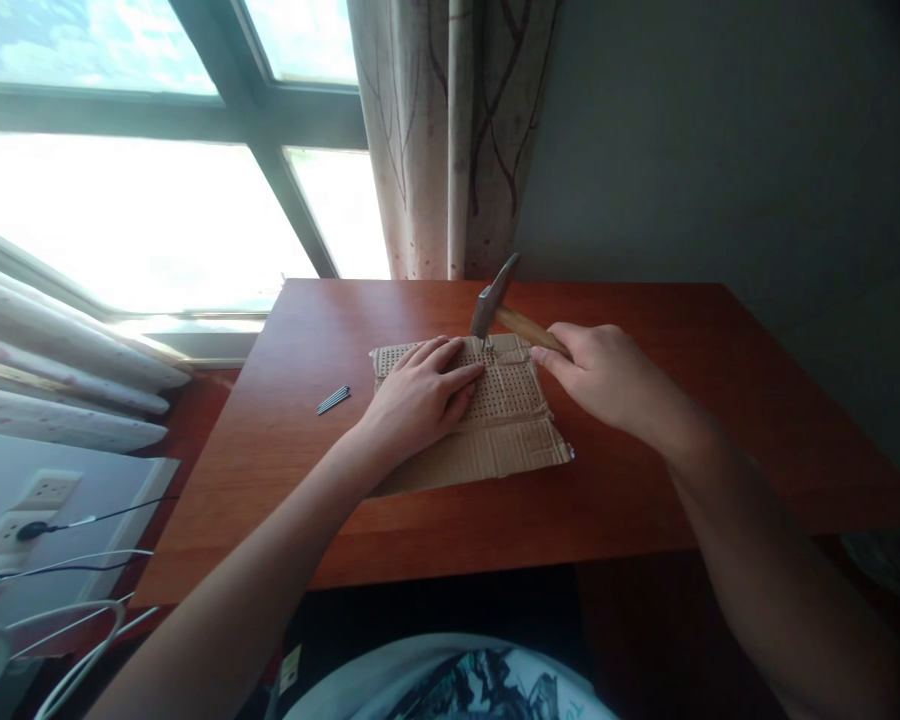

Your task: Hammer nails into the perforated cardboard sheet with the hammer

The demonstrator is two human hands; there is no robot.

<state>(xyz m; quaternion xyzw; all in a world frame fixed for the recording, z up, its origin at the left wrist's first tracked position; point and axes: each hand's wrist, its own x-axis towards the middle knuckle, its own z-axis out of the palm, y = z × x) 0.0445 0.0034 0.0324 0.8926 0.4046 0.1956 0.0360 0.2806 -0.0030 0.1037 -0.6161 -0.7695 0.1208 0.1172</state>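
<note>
My right hand (596, 370) is closed around the wooden handle of a hammer (525, 325). Its metal head is low over the far edge of a brown, cardboard-like sheet (487, 445), where a small nail-like piece (485, 344) shows beneath it. Rows of small holes cover a panel (506, 388) on the sheet. My left hand (420, 395) lies flat across the panel, fingers stretched out and apart, fingertips close to the hammer head. Part of the panel is hidden under that hand. To its left, a small bunch of nails (334, 400) lies on the table.
The reddish-brown wooden table (630, 510) runs back to a curtain (420, 140) and a dark wall (682, 150). A bright window (135, 210) is at the left. Below it are a wall socket (49, 490) with a black plug and several loose cables (90, 610).
</note>
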